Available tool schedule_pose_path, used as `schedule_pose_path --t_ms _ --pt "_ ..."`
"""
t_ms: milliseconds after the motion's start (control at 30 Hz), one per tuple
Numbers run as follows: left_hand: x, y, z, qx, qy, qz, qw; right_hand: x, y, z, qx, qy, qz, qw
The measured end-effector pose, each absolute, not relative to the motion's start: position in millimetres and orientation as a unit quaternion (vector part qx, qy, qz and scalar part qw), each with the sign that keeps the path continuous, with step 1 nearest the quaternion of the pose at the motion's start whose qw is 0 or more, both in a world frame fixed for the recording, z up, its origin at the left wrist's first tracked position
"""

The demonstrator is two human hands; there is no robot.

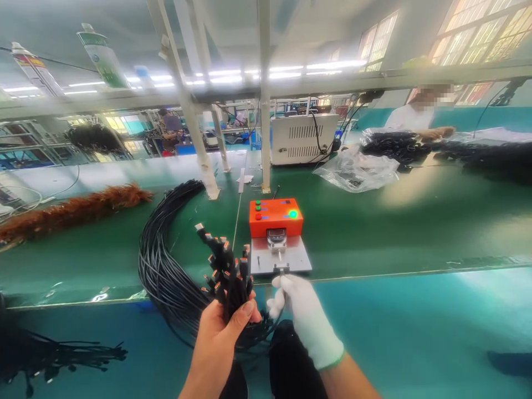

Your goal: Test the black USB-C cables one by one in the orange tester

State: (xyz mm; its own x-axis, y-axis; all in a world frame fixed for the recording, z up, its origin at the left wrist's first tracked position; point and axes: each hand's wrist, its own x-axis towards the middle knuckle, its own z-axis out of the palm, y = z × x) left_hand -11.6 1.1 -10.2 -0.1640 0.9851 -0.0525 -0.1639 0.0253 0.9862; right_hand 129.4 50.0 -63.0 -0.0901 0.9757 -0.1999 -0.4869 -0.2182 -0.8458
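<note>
My bare left hand [226,330] is wrapped round a bundle of black cables [166,266], whose connector ends with orange inside fan upward. The cables' long loop rests on the green bench to the left. In a white glove, my right hand [293,302] pinches one cable connector [282,271] at the front fixture of a test device. That device has an orange box [274,213] with green and red buttons and a glowing green light. A small gauge [276,237] sits on its metal base plate [299,257].
A green bench [374,238] spans the view, with metal posts [266,111] rising from it. Brown-orange wires [75,210] lie left. Behind stand a white vented box [303,139] and a plastic bag [357,169]. A person [409,117] sits beyond black cables at right; more cables [62,354] hang lower left.
</note>
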Motion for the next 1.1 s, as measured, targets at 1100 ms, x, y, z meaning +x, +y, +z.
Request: schedule_pose_path --t_ms 1100 --pt "-5.6 6.2 -14.6 0.415 0.491 0.538 0.546 147.0 8.1 -16.0 -0.562 -0.545 0.322 0.532"
